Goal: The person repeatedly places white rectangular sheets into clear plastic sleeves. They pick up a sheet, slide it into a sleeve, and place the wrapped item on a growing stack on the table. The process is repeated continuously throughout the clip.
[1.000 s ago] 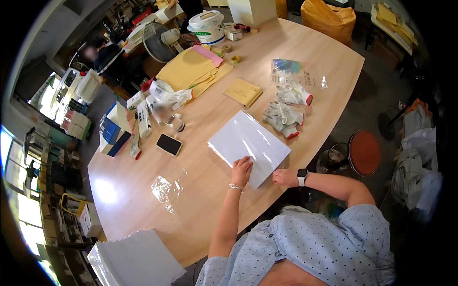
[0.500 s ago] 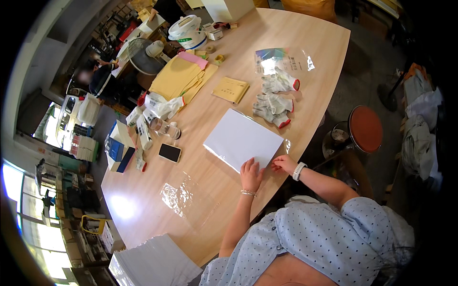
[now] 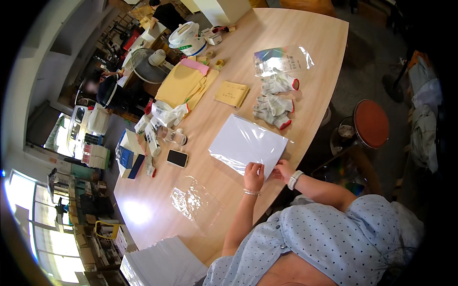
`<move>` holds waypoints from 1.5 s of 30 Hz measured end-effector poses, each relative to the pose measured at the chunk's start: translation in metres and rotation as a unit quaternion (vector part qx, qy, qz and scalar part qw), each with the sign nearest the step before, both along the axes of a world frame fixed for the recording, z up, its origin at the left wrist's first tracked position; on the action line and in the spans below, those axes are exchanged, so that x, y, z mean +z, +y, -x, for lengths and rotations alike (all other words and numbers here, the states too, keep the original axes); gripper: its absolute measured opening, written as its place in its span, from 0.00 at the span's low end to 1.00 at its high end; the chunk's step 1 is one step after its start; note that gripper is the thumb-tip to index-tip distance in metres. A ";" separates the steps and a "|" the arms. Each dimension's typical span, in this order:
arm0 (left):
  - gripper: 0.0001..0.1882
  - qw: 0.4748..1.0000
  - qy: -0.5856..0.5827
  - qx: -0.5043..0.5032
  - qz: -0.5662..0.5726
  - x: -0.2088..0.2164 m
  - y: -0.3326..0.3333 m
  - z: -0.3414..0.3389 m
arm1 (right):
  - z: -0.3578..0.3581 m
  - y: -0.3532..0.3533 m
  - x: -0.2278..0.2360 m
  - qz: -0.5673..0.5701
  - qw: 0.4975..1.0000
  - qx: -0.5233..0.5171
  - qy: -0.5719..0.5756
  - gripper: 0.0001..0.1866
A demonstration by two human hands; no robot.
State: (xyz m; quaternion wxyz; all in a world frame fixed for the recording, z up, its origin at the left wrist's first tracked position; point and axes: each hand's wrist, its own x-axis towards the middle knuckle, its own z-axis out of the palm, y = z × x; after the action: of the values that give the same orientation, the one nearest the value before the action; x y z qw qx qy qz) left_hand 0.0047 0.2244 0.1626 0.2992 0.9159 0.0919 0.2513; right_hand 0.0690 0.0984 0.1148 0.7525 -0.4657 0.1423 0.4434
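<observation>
On a pale wood-grain table (image 3: 148, 193), toward its near edge: flat white rectangular packet in glossy clear film (image 3: 245, 140), two bare hands at its near corner.
Left hand (image 3: 254, 176), fingers curled narrow, touches the packet's near edge; right hand (image 3: 284, 170), fingers bent, at the corner just beside it; whether either pinches the film, cannot tell. Packet's long axis slants from upper left to lower right. Surface also bears white knit gloves with red cuffs (image 3: 273, 112), tan paper envelope (image 3: 232, 94), black-screened phone (image 3: 177, 158), wrinkled clear plastic sleeve (image 3: 193, 200). Room: round red-brown-seated stool (image 3: 371, 124), grey caged fan (image 3: 144, 66).
</observation>
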 end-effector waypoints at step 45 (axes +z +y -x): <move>0.16 0.928 0.273 0.002 0.254 -0.049 0.191 0.004 | 0.014 -0.061 0.060 0.165 0.974 0.015 -0.154 0.12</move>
State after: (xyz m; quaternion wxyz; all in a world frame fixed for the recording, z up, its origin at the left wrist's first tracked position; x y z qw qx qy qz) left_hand 0.0008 0.4155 0.1141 0.4843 0.8424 0.2329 -0.0397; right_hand 0.0546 0.0369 0.1750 0.6711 -0.6485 0.0888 0.3482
